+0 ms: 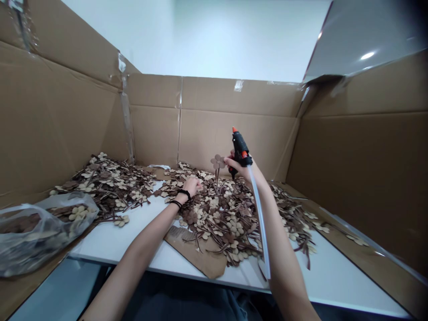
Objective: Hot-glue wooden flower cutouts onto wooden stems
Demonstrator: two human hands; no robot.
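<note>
Head view, one entry per item.

- Right hand (pixel 241 168): raised above the far side of the heap, fingers closed round the grip of a black hot glue gun (pixel 239 146). Its orange nozzle points up and away.
- Glue stick (pixel 259 214): a long translucent rod that runs back from the gun along the right forearm.
- Flower cutout (pixel 218 161): a brown four-petal piece on a thin stem, upright just left of the right fingertips. I cannot tell from here whether those fingers pinch it.
- Left hand (pixel 192 185): palm down on the near-left edge of the heap, fingers curled into the pieces. What they have hold of, if anything, is hidden. Two black wristbands (pixel 180 198) sit at the wrist.
- Central heap (pixel 227 218): pale and dark wooden flowers mixed with brown stems, spread over the white counter (pixel 133 232) and partly over a cardboard scrap (pixel 203 261) at the near edge.
- Second heap (pixel 107 180): the same pieces, well apart to the left.
- Plastic bag (pixel 33 232): clear, slumped at the far left, with more flowers inside.
- Cardboard walls (pixel 234 129): taped panels on three sides of the counter.
</note>
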